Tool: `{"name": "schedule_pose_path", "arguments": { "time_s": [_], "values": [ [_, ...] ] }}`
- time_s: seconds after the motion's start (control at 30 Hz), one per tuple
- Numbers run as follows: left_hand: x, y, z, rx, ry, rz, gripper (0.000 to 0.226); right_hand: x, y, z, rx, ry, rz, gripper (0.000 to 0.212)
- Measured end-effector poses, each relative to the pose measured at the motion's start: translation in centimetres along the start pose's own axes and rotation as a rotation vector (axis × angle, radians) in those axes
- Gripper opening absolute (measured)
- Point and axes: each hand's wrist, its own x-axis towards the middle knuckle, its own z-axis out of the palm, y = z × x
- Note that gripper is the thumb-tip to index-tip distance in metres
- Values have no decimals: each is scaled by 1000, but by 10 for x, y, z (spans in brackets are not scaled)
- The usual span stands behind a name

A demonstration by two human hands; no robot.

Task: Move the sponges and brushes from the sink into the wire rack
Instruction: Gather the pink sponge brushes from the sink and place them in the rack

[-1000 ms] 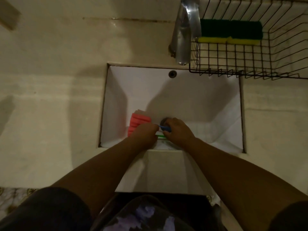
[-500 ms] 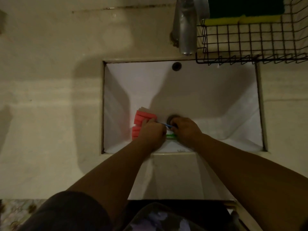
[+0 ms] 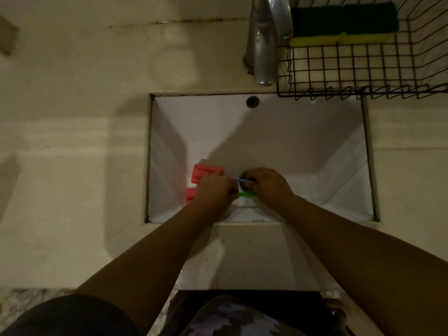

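Observation:
Both my hands are down at the bottom of the white sink [image 3: 303,132]. My left hand [image 3: 214,190] is closed over one end of a thin blue brush handle [image 3: 240,180] and a green one [image 3: 246,194]. My right hand [image 3: 266,184] is closed over their other ends, above the drain. Two pink ribbed sponges [image 3: 203,172] lie on the sink floor just left of my left hand, partly hidden by it. The black wire rack [image 3: 363,69] stands behind the sink at the right, with two green-and-yellow sponges [image 3: 344,25] against its far side.
A metal tap [image 3: 264,42] rises behind the sink, just left of the rack. An overflow hole [image 3: 252,101] sits in the sink's back wall. Pale countertop [image 3: 72,141] runs left and right of the basin.
Both hands have stayed at the same spot over the blue and green brush handles. The view has shifted slightly, so the rack's sponges show more fully than half a second ago.

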Motion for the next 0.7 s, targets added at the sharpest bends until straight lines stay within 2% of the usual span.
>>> {"name": "schedule_pose_path", "arguments": {
  "time_s": [0.13, 0.3, 0.53, 0.6, 0.7],
  "values": [
    [-10, 12, -12, -112, 36, 21, 13, -9, -7, -15, -24, 7, -56, 14],
    [-20, 31, -28, -127, 108, 64, 19, -22, -15, -43, -93, 57, -86, 12],
    [-32, 60, -65, -62, 162, 192, 12, -38, -33, -90, -185, 102, -89, 12],
    [-36, 69, -80, 0, 146, 189, 7, -44, -39, -103, -205, 121, -109, 13],
    [-40, 81, -102, 121, 217, 228, 5, -51, -52, -128, -243, 150, -127, 14]
  ]
}}
